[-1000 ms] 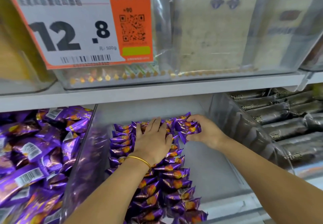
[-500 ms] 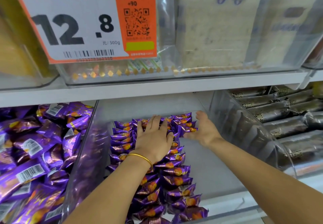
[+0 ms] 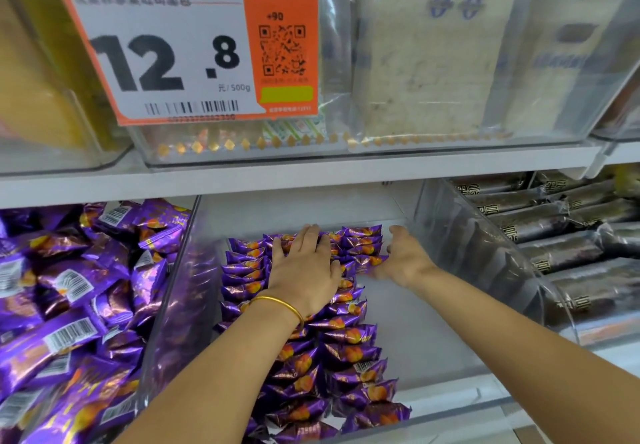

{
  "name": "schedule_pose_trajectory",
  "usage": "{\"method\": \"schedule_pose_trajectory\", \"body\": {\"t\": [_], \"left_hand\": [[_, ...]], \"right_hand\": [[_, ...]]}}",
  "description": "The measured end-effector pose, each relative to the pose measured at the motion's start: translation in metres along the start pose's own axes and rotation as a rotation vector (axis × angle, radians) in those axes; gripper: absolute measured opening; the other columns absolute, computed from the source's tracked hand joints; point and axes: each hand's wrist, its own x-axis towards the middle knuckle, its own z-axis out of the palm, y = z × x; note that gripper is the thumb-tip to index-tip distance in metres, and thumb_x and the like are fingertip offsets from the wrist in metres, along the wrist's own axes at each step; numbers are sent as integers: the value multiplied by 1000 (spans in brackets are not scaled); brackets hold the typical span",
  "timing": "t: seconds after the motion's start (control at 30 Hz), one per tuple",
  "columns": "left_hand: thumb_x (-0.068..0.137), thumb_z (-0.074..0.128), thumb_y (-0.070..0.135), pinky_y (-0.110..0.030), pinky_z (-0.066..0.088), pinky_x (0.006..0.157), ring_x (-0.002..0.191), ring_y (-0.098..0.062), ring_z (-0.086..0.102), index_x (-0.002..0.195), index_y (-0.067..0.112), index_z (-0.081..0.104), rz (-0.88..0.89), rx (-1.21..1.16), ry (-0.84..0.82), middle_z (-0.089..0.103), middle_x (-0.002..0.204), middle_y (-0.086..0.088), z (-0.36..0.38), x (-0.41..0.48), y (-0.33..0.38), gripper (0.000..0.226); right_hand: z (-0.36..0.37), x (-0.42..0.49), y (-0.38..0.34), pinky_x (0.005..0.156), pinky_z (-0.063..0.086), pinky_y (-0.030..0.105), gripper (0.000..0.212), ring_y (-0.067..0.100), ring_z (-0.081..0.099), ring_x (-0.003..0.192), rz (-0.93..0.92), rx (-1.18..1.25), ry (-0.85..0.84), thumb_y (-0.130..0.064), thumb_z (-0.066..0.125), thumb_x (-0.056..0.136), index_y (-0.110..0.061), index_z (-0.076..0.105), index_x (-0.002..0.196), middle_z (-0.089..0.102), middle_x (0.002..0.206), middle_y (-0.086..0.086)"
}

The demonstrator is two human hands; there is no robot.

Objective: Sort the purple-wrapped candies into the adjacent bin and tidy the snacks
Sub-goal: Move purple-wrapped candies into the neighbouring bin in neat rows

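Observation:
Purple-wrapped candies (image 3: 346, 350) stand in neat rows on the left side of a clear middle bin (image 3: 433, 346). My left hand (image 3: 306, 270), with a gold bangle at the wrist, lies flat on the rows near the back, fingers straight. My right hand (image 3: 401, 258) is at the right end of the back rows, fingers relaxed and touching the wrappers from the side. A loose heap of the same purple candies (image 3: 69, 305) fills the bin to the left.
Dark wrapped snack bars (image 3: 561, 236) lie stacked in the right bin behind a curved clear wall (image 3: 491, 263). A white shelf edge (image 3: 311, 175) runs above, carrying clear bins and an orange price tag (image 3: 187, 42).
My right hand let go of the back-row candies it was pinching and opened, shifting slightly right. The left hand stayed flat on the rows. The view moved a little closer.

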Motion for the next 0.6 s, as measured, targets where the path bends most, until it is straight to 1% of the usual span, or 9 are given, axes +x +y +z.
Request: {"method": "schedule_pose_trajectory", "body": {"t": [0.1, 0.2, 0.27, 0.33, 0.4, 0.43, 0.47, 0.53, 0.6], "left_hand": [[100, 24, 35, -51, 0, 116, 145, -17, -3, 148, 15, 17, 11, -18, 19, 3, 158, -2, -11, -8, 5, 53], [99, 30, 33, -49, 5, 116, 145, -18, 4, 147, 14, 21, 30, -83, 100, 11, 156, -4, -32, -32, 10, 53], [97, 33, 33, -45, 11, 117, 143, -19, 11, 145, 14, 26, 84, -108, 186, 18, 154, -4, -47, -58, 9, 52], [93, 27, 37, -41, 24, 113, 138, -22, 26, 140, 14, 37, 147, -129, 292, 31, 149, -5, -59, -87, -1, 54], [82, 21, 39, -40, 38, 104, 125, -26, 45, 127, 13, 54, 203, -139, 425, 49, 136, -7, -70, -113, -22, 61], [80, 24, 35, -38, 43, 99, 116, -27, 53, 119, 12, 60, 227, -151, 502, 57, 127, -8, -73, -124, -36, 58], [79, 29, 31, -34, 44, 96, 109, -29, 58, 111, 10, 65, 236, -170, 569, 62, 118, -10, -76, -133, -52, 52], [78, 37, 23, -26, 36, 97, 104, -30, 61, 105, 7, 68, 176, -206, 660, 66, 109, -12, -83, -146, -87, 43], [76, 48, 21, -23, 29, 99, 111, -32, 56, 112, 7, 65, 51, -218, 673, 62, 115, -13, -86, -152, -125, 43]], "right_hand": [[-6, -11, 0, 95, 43, 35, 83, 30, 48, 120, -13, 15, 0, -6, 80, 68, -3, 33, 135, 42, 133, 19], [-7, -32, -10, 97, 44, 44, 73, 35, 48, 118, -200, 51, 141, -1, 75, 70, -2, 39, 134, 47, 126, 22], [-3, -55, -29, 95, 46, 46, 68, 31, 52, 113, -307, 128, 189, 3, 68, 75, -8, 40, 135, 47, 124, 18], [3, -83, -54, 88, 49, 40, 63, 24, 56, 102, -389, 243, 156, 5, 64, 79, -12, 41, 134, 48, 122, 11], [13, -111, -79, 74, 49, 26, 57, 17, 58, 92, -465, 324, 106, 4, 64, 80, -16, 44, 131, 49, 118, 5], [19, -123, -91, 69, 48, 19, 55, 15, 58, 89, -500, 342, 90, 2, 64, 81, -17, 46, 128, 49, 115, 3], [24, -134, -101, 66, 46, 13, 52, 13, 59, 88, -527, 357, 75, 0, 65, 81, -19, 47, 127, 50, 114, 1], [35, -149, -116, 66, 46, 11, 48, 8, 60, 87, -562, 410, 40, -2, 64, 83, -21, 49, 123, 52, 111, -3], [46, -159, -125, 68, 47, 12, 43, 2, 59, 82, -573, 485, 13, -2, 61, 85, -26, 49, 118, 52, 110, -5]]}}
